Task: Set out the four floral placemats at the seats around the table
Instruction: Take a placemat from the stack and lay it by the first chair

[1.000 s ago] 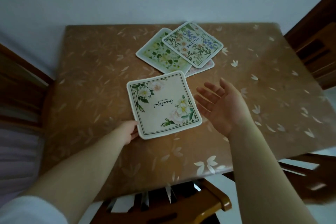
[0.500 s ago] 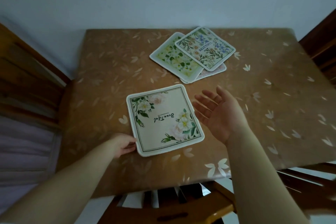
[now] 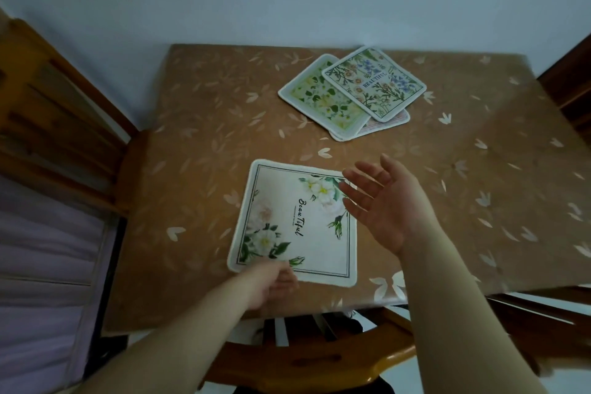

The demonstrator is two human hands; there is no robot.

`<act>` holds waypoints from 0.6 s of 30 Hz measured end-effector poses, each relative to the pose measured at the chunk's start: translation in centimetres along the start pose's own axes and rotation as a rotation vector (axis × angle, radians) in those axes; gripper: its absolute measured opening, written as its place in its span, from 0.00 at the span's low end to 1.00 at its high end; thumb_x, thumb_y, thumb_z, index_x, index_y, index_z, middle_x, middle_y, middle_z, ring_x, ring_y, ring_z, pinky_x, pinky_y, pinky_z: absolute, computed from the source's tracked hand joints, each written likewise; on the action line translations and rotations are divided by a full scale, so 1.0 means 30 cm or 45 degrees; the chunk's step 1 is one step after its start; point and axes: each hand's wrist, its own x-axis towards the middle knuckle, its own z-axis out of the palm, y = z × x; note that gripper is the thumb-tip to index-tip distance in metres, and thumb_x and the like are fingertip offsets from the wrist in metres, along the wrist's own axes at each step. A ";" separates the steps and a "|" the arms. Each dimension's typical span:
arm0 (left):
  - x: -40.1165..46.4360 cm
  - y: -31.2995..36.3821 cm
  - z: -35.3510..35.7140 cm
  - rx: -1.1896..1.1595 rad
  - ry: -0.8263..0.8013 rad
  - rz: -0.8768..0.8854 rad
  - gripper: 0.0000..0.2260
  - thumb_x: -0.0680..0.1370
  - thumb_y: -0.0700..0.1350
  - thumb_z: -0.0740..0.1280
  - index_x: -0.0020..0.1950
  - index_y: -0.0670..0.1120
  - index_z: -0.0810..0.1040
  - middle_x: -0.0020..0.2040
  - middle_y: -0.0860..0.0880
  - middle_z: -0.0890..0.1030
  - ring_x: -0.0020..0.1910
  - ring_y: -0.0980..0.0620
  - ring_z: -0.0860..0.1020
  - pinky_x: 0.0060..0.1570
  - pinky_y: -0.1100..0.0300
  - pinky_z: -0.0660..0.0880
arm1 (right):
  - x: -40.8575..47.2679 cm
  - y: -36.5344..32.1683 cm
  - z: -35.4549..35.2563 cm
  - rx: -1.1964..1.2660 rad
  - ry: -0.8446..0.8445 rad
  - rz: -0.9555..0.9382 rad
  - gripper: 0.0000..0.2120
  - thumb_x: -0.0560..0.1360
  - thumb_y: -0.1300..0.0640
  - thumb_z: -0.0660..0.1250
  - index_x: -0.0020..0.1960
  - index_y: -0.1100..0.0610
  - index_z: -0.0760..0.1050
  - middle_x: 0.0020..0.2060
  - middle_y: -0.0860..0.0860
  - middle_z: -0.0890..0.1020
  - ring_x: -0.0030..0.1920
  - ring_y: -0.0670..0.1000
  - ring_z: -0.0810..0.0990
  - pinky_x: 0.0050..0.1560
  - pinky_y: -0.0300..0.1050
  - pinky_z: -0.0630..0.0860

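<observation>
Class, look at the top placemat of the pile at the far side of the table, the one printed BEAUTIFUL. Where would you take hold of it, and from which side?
Probably by its near-right corner, coming from the right hand's side. The BEAUTIFUL placemat lies flat and thin on top of the pile, so only an edge can be pinched. That corner overhangs the pinkish mat beneath; fingers can slip under and lift it alone.

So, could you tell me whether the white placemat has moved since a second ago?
Yes. The white placemat, pinched by the left hand, has turned about a quarter turn on the table, judged against the unmoved stack of placemats.
</observation>
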 end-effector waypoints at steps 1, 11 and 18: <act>0.016 0.042 -0.024 0.001 0.133 0.114 0.07 0.80 0.41 0.68 0.52 0.37 0.81 0.40 0.41 0.86 0.40 0.44 0.85 0.43 0.50 0.85 | -0.003 -0.006 -0.006 0.001 0.004 -0.009 0.18 0.82 0.44 0.62 0.55 0.56 0.82 0.49 0.54 0.88 0.50 0.56 0.88 0.53 0.53 0.79; 0.102 0.243 -0.237 0.351 0.577 0.339 0.12 0.77 0.38 0.72 0.59 0.35 0.79 0.53 0.38 0.83 0.49 0.43 0.81 0.53 0.49 0.79 | -0.055 -0.004 -0.070 -0.001 0.046 -0.026 0.18 0.82 0.43 0.62 0.56 0.56 0.82 0.47 0.53 0.89 0.49 0.56 0.88 0.50 0.53 0.78; 0.093 0.219 -0.215 0.320 0.456 0.319 0.06 0.75 0.32 0.73 0.51 0.36 0.81 0.50 0.38 0.83 0.44 0.45 0.82 0.31 0.59 0.82 | -0.055 -0.003 -0.110 -0.008 0.104 -0.031 0.19 0.82 0.43 0.62 0.57 0.56 0.82 0.48 0.54 0.90 0.48 0.55 0.89 0.52 0.54 0.79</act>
